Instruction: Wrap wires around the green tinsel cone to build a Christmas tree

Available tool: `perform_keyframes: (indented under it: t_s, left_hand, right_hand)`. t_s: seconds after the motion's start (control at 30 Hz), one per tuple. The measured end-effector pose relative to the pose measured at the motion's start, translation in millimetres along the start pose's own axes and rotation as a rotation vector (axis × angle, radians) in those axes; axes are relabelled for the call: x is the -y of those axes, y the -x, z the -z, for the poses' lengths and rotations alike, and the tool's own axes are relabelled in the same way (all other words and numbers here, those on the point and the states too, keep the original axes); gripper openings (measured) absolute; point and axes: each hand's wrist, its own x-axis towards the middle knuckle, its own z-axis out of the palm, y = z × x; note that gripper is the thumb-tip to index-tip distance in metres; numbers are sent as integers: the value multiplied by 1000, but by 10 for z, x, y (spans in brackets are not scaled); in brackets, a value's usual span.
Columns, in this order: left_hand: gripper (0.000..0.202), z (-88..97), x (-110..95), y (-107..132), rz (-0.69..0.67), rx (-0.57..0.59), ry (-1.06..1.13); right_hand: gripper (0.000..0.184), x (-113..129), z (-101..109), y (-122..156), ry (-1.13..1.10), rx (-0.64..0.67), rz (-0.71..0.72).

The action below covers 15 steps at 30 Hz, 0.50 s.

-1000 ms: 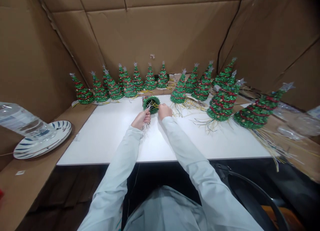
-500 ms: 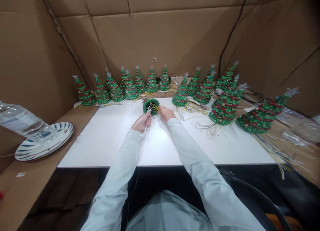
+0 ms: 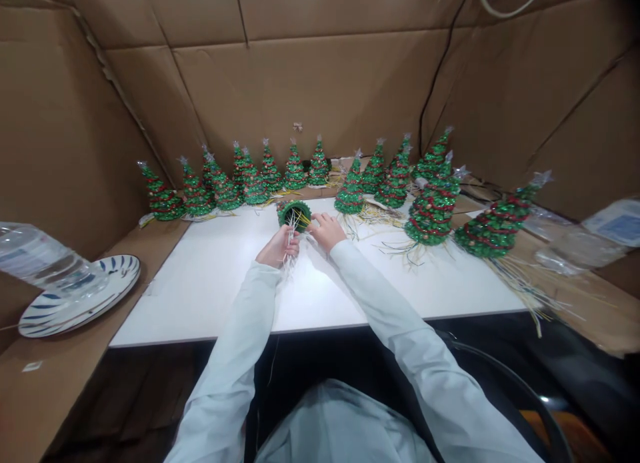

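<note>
Far left: plastic water bottle on blue-striped plate. Left hand clamped on white strands from a tinsel Christmas tree, which lies on its side near the white board's far edge, hollow base facing the wearer. Right hand at its right rim, by yellow strands (can't tell if pinched). Far right: 1 leaning tree.
</note>
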Motion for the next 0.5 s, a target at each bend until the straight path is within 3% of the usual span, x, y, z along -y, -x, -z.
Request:
perform_keyframes:
  t_s: [0.1, 0.3, 0.4, 0.5]
  left_hand:
    - [28, 3, 27, -43, -17, -10, -17]
    - [23, 68, 112, -180, -124, -9, -57]
    - [18, 72, 130, -198, -173, -23, -81]
    - [16, 32, 126, -175, -183, -84, -72]
  right_hand:
    - [26, 60, 71, 95, -116, -17, -72]
    - [24, 326, 314, 153, -339, -115, -25]
    - [31, 470, 369, 1, -436, 24, -290]
    - [32, 561, 291, -183, -466, 188, -535]
